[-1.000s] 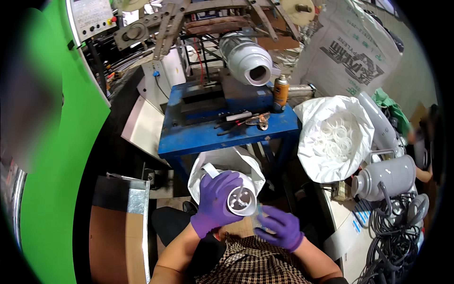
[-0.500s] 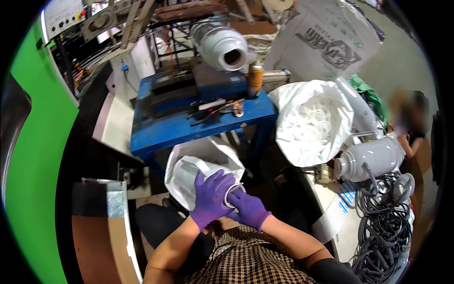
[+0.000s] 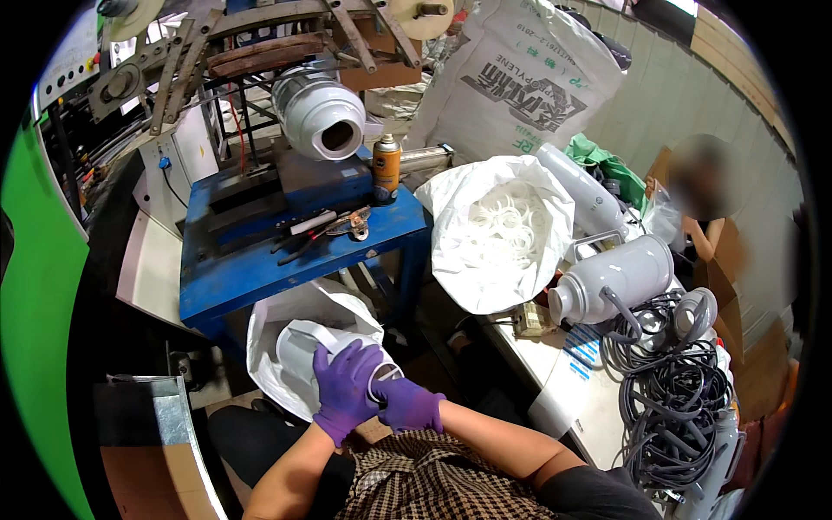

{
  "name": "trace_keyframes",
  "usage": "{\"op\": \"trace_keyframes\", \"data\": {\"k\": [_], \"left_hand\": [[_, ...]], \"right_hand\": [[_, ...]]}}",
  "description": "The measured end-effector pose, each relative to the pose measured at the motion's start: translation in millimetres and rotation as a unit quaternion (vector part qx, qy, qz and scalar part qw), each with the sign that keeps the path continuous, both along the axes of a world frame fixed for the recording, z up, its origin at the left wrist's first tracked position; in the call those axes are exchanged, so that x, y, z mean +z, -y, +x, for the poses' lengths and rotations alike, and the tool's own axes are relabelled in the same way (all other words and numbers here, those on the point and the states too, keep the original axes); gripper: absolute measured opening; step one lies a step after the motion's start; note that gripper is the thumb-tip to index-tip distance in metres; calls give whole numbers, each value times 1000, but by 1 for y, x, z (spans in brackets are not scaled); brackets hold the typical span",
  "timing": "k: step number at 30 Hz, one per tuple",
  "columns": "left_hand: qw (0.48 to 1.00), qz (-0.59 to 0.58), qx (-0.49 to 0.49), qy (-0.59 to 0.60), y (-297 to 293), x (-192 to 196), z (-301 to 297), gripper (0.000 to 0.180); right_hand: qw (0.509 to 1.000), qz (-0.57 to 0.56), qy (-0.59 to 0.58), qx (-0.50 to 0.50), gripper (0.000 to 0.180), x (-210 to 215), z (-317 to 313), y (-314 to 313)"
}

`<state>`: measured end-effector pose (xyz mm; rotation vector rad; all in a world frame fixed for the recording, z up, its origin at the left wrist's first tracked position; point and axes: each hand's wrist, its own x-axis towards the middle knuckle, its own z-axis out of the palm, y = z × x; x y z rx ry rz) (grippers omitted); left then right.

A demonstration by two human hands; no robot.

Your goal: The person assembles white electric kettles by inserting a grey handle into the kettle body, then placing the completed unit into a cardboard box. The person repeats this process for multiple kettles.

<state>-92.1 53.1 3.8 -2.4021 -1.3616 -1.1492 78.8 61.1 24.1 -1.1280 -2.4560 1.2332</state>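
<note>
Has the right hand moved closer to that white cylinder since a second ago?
Yes. The right hand has come up left onto the cylinder, beside the left hand, judged against the bag.

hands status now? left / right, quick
Left hand: closed around the white cylindrical shell, fingers spread over its end.
Right hand: at the same shell's open rim, pinching it; whether it holds anything else cannot be told.
</note>
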Motion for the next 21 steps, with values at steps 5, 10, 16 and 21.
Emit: {"op": "trace_keyframes", "data": {"k": [5, 10, 16, 21], "left_hand": [[998, 21, 60, 16, -20, -11, -20, 56], [986, 3, 71, 152, -27, 2, -37, 71], [988, 52, 92, 117, -17, 5, -33, 70], [990, 31, 121, 71, -12, -5, -34, 75]], "right_hand": [[938, -242, -238, -72, 34, 14, -12, 6], [973, 50, -217, -63, 38, 85, 42, -25], [938, 300, -171, 2, 42, 86, 52, -22], [914, 393, -88, 54, 47, 54, 35, -3]]}}
